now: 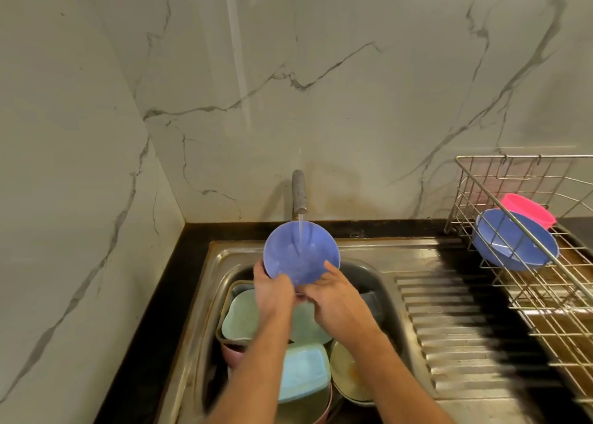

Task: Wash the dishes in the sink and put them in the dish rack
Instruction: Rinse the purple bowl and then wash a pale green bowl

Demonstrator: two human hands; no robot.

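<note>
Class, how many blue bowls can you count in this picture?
2: one blue bowl held under the tap by both hands, another in the dish rack. Sink dishes may hide more.

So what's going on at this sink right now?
A person is rinsing a blue bowl under the running tap, gripping its lower rim with the left hand and right hand. Below, the sink holds more dishes waiting, among them pale green plates and a light blue container. In the dish rack on the right sit another blue bowl and a pink bowl.
</note>
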